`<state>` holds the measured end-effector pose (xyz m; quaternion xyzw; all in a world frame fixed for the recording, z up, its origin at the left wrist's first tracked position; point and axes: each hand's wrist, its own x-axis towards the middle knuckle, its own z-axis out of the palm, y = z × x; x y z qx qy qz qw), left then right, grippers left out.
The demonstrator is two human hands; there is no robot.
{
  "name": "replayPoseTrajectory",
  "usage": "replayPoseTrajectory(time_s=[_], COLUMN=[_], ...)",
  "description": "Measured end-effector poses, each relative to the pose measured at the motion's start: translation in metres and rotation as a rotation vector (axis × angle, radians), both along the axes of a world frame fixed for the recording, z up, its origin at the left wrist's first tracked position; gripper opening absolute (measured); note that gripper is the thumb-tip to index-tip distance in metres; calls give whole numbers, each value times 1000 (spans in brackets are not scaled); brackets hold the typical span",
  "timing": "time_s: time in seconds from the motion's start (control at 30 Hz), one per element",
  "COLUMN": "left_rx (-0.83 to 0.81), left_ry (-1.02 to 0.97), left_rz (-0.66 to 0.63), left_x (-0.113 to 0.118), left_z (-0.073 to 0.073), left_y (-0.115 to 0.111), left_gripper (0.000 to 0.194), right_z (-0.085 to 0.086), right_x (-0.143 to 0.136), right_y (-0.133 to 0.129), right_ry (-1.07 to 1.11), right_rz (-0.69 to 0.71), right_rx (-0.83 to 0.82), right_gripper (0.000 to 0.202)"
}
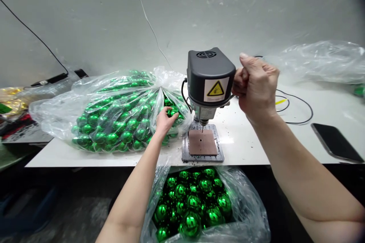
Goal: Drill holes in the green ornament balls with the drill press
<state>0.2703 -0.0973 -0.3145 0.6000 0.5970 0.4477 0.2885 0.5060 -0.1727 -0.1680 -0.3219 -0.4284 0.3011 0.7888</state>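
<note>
My left hand reaches into the mouth of a clear plastic bag, its thumb and fingers closed around a shiny green ball. Many like balls fill that bag. To the right stands a small bench drill press with a black housing and a warning sticker. My right hand is wrapped in a fist at the right side of its head, around the feed lever, which the fingers mostly hide. Below the drill bit, a brown square block with a hole lies on the grey base plate.
Under the table's front edge sits an open plastic bag of green balls. A phone lies at the right, near a black cable. Another plastic bag is at the back right. Dark crumbs dot the white table.
</note>
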Motion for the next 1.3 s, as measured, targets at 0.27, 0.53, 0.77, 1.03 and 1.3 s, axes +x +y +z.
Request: replayPoseTrajectory(time_s=[0.27, 0.53, 0.77, 1.03, 1.3], left_rx=[-332, -222, 104, 180, 36], left_ry=[-824, -523, -55, 30, -109], left_rz=[-341, -328, -434, -514, -496], left_x=[-2, 14, 31, 46, 58], left_z=[15, -34, -54, -59, -75], left_y=[-62, -94, -95, -83, -78], left_gripper=[45, 68, 47, 56, 55], right_z=[-3, -3, 1, 4, 1], right_x=[3, 4, 0, -2, 0], right_y=[1, 4, -1, -2, -2], right_ry=[-99, -95, -46, -4, -14], right_rz=[20, 5, -37, -9, 11], right_rx=[45, 6, -13, 2, 44], right_gripper=[52, 54, 53, 53, 51])
